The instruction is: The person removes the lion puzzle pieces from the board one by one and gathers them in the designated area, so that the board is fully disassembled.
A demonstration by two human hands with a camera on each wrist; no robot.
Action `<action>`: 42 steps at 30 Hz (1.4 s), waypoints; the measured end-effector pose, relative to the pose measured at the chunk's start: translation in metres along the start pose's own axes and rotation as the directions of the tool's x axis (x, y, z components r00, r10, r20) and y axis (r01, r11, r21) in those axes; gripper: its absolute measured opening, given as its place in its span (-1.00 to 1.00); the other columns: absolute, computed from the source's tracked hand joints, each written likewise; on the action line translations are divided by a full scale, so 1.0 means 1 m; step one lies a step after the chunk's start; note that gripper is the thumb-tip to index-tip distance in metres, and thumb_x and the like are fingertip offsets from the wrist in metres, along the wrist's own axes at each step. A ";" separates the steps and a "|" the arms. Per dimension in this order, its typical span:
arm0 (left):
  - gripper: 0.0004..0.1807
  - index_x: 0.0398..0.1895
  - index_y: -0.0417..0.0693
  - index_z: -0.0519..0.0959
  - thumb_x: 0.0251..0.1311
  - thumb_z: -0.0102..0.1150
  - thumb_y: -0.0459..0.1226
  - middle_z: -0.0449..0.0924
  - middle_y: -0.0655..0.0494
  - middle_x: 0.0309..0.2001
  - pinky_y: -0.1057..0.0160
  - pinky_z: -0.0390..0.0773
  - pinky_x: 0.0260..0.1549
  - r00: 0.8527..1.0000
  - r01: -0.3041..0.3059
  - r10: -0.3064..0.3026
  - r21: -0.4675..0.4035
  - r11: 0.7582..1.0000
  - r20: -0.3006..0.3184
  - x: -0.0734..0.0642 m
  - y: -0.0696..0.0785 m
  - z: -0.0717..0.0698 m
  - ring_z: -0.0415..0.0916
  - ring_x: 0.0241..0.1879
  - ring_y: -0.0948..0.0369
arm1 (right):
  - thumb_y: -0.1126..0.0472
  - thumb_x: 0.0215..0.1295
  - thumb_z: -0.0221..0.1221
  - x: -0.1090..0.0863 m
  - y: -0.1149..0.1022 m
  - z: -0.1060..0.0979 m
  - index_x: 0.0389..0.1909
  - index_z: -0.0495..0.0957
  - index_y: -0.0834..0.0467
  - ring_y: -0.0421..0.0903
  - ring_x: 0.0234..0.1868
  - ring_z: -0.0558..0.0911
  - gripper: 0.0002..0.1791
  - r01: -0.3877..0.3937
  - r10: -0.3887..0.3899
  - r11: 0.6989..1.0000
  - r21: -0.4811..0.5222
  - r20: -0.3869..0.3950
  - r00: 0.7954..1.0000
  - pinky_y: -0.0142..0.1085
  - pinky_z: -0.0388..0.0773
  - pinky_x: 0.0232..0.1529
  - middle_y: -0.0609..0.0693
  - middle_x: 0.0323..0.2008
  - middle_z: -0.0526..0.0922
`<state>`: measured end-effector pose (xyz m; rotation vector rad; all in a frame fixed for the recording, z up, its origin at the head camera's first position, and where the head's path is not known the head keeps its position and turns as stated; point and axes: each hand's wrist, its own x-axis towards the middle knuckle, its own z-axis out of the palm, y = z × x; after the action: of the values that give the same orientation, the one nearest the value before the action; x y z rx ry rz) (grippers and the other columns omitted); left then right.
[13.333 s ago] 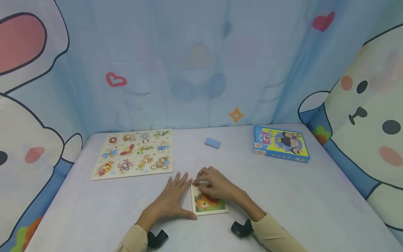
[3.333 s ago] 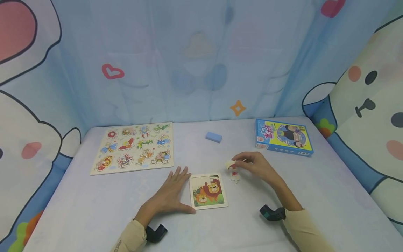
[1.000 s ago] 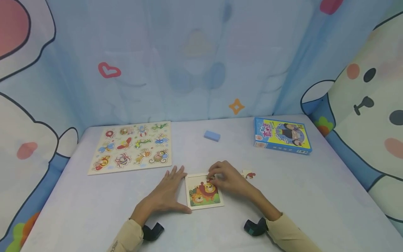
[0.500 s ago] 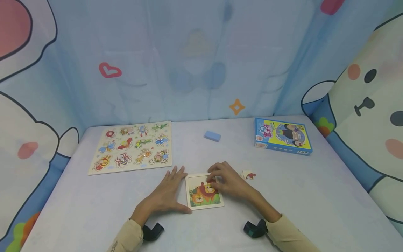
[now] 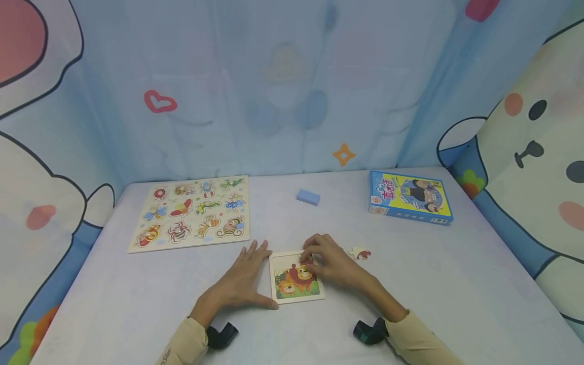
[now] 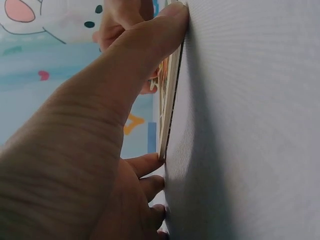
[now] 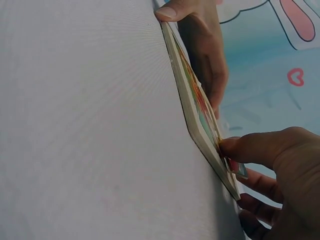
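Observation:
A small wooden jigsaw tray (image 5: pixel 299 300) with a lion picture lies on the table in front of me. My left hand (image 5: pixel 244 276) spreads along the tray's left side, thumb at the near corner and fingertips at the far one. In the right wrist view, my right hand (image 7: pixel 295 165) pinches a jigsaw piece (image 7: pixel 240 169) between thumb and fingers, tilted at the tray's edge. From the head view that piece is mostly covered by the fingers, over the tray's far right corner. Another loose jigsaw piece (image 5: pixel 361 253), cream and red-brown, lies right of the hand.
A larger wooden board (image 5: pixel 193 214) of insect pictures lies at the back left. A blue block (image 5: pixel 308 197) sits at the back middle, and a blue-and-yellow box (image 5: pixel 410 196) at the back right. A printed curtain (image 5: pixel 283 101) closes off the table's far side.
Since 3.3 seconds ago, my right hand has moved left from beside the tray to its far right corner with a piece, leaving another on the table. Over the last second it barely moves.

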<state>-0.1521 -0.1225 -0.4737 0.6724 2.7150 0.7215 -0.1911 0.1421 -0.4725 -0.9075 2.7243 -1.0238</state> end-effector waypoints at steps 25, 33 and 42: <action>0.29 0.44 -0.02 0.11 -0.40 0.41 0.37 -0.17 0.01 0.54 0.00 -0.28 0.47 1.000 0.000 0.000 -0.008 1.000 -0.006 0.000 -0.001 0.001 -0.36 0.51 0.03 | 0.19 0.21 0.29 -0.001 0.009 -0.012 -0.02 0.65 -0.04 -0.18 -0.07 0.50 -0.70 0.002 -0.007 0.994 0.106 0.044 0.999 -0.19 0.49 -0.01 -0.23 -0.15 0.65; 0.30 0.44 -0.01 0.12 -0.41 0.43 0.35 -0.17 0.02 0.54 -0.01 -0.28 0.47 1.000 0.013 -0.014 -0.025 1.000 -0.005 -0.001 0.001 0.000 -0.37 0.52 0.04 | 0.19 0.19 0.30 -0.002 0.009 -0.014 0.07 0.62 -0.05 -0.18 -0.05 0.44 -0.61 0.006 -0.013 0.997 0.081 0.090 0.996 -0.19 0.47 0.01 -0.26 -0.11 0.64; 0.30 0.44 -0.02 0.11 -0.41 0.42 0.35 -0.17 0.02 0.54 0.00 -0.28 0.47 1.000 0.013 -0.013 -0.020 1.000 -0.004 -0.001 0.002 0.000 -0.37 0.52 0.04 | 0.22 0.16 0.31 -0.002 0.009 -0.013 0.12 0.59 -0.03 -0.17 0.00 0.42 -0.54 0.003 -0.007 0.999 0.040 0.112 0.994 -0.13 0.47 0.08 -0.25 -0.09 0.62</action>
<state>-0.1506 -0.1218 -0.4726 0.6494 2.7099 0.7469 -0.1978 0.1562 -0.4684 -0.9362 2.6014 -0.9930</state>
